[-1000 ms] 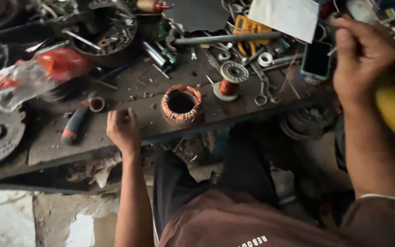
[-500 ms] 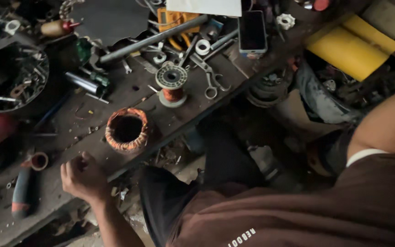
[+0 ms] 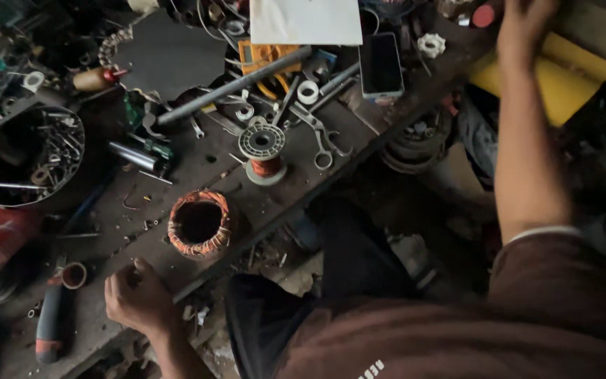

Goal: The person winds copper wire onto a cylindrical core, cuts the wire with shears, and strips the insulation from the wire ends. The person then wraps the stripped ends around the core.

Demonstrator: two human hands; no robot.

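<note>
The left hand (image 3: 138,300) rests at the lower left of the frame on the near edge of the workbench (image 3: 261,203), its fingers curled into a loose fist; whether anything small sits inside it cannot be told. Just above and right of it stands a round coil of copper wire (image 3: 199,223), orange-brown with a dark hollow middle, close to the hand but not touching. Further up toward the centre is a spool of wire (image 3: 264,151), with scissors (image 3: 325,140) beside it to the right. A long metal rod (image 3: 236,84) lies slantwise above them, and a phone (image 3: 381,63) lies near the top centre. The right hand (image 3: 524,24) reaches to the top right edge of the frame, over a yellow sheet (image 3: 562,81); its fingers are cut off, so its grip cannot be told.
</note>
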